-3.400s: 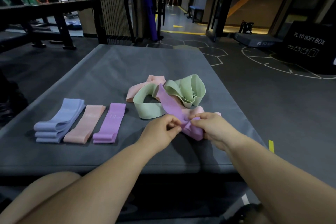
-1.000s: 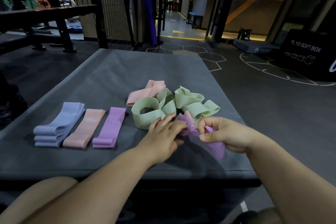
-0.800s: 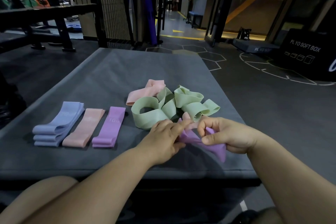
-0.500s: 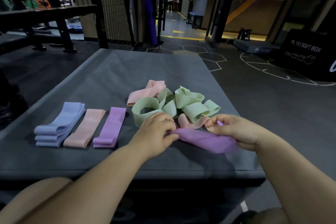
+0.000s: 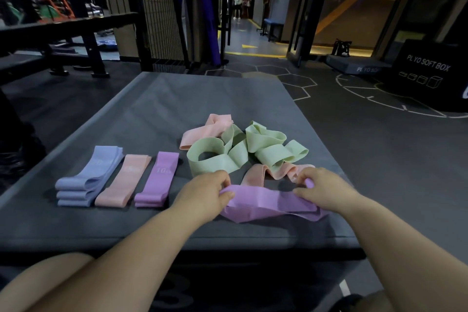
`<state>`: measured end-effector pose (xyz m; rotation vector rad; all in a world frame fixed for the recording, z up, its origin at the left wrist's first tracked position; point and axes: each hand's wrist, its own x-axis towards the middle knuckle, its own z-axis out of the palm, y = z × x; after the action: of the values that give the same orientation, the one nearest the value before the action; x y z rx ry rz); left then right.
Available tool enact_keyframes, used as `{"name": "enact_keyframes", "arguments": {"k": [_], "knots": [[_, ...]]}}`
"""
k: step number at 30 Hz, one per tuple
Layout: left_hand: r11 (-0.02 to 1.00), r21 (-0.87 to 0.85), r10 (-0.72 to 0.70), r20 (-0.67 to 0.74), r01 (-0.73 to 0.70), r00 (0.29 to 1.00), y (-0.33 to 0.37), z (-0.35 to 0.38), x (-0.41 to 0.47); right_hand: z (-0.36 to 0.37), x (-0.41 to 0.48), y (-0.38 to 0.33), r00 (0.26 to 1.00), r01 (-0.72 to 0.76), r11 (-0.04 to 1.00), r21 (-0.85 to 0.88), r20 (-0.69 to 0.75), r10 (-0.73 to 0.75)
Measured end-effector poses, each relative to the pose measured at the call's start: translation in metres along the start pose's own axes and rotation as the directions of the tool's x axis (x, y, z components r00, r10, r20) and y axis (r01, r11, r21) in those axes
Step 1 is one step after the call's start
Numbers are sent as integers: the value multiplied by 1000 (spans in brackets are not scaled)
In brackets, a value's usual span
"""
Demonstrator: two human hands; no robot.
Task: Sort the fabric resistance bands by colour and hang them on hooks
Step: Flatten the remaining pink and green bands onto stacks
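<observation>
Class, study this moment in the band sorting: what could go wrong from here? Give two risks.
1. The purple band, held at its ends by the left hand and right hand, lies near the front edge of the mat and might slip off.
2. The peach band lies loose just behind it and could get dragged along toward the purple pile.

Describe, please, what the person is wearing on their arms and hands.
Nothing worn shows. The left hand and the right hand are bare, with no gloves, rings or watch visible. The left forearm and the right forearm are bare as far as the frame's edge, with no sleeve, wristband or marking in view.
</observation>
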<state>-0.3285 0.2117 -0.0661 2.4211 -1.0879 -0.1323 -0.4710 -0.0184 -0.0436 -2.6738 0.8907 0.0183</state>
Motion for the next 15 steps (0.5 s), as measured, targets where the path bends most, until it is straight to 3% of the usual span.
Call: {"name": "enact_keyframes", "arguments": {"k": [5, 8, 12, 15], "knots": [[996, 83, 48, -270, -27, 962, -1, 4, 2, 0, 1, -10, 968, -120, 985, 125, -205, 144], [994, 104, 11, -397, 34, 918, 1, 0, 5, 1, 4, -18, 953, -95, 989, 115, -277, 124], [971, 121, -170, -255, 206, 952, 5, -6, 16, 16, 21, -36, 991, -38, 995, 92, -125, 49], [958, 138, -229, -149, 250, 962, 7, -6, 32, 26, 36, -50, 1000, -2, 1000, -18, -14, 2]]}}
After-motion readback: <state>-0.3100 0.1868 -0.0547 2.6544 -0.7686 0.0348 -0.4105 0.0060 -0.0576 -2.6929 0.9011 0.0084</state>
